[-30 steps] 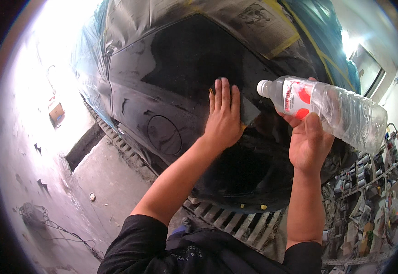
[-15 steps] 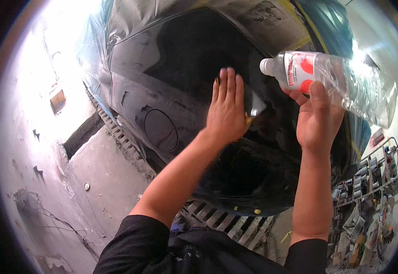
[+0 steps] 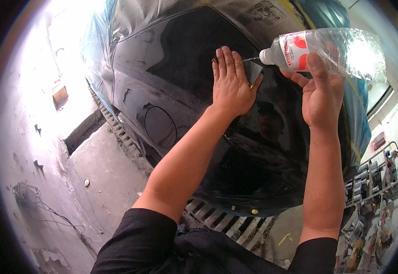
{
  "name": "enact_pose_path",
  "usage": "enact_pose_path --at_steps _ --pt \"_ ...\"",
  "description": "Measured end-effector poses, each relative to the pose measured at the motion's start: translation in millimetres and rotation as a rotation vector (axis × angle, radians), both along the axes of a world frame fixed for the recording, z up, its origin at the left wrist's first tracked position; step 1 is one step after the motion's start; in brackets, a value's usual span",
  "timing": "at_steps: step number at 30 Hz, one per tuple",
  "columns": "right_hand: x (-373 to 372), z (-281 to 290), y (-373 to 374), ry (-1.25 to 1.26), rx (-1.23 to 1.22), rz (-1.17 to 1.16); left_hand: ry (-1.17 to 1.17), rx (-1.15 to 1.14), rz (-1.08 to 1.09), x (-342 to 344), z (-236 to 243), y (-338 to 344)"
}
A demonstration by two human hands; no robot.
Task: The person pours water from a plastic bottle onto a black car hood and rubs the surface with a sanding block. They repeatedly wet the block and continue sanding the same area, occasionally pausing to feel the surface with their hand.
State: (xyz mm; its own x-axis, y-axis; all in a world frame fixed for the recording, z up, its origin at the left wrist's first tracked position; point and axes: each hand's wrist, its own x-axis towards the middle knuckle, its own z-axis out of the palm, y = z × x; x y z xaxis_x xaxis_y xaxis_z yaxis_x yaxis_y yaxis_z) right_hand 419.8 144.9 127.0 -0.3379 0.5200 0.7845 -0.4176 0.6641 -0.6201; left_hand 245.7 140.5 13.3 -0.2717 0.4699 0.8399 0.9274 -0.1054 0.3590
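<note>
My left hand (image 3: 232, 89) lies with fingers stretched together over a grey sheet of what looks like wet sandpaper (image 3: 253, 71), pressing it on the dark car panel (image 3: 185, 50). The sheet shows past the fingers, along with yellowish edges; my thumb lies along its side, and the rest is hidden under my palm. My right hand (image 3: 320, 93) grips a clear plastic bottle (image 3: 318, 48) with a white and red label. It is held nearly level, its white neck pointing left. A thin stream of water (image 3: 251, 59) runs from it beside my left fingertips.
Blue plastic film (image 3: 99, 50) and paper masking (image 3: 272, 18) cover parts of the car. A round fuel flap (image 3: 160, 127) is on its left side. Below runs a slatted floor grate (image 3: 228, 223). A rack of cans (image 3: 368, 182) stands at right; cables (image 3: 55, 212) lie at left.
Both hands have moved up and farther from me, the left with the sheet. The bottle has tilted more level, and water now flows from its neck.
</note>
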Motion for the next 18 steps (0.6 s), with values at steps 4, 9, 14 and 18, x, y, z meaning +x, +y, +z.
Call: enact_pose_path --at_steps 4,9,14,18 --pt "2 3 -1 0.015 -0.013 0.022 0.070 -0.161 -0.025 51 -34 -33" --pt "-4 4 -3 0.027 0.001 0.015 0.029 -0.069 0.030 29 -8 -7" --pt "8 -4 -2 -0.013 -0.028 0.012 -0.039 -0.004 0.056 34 -7 -1" --pt "9 2 -1 0.006 -0.009 0.027 0.061 -0.030 0.045 65 -33 -21"
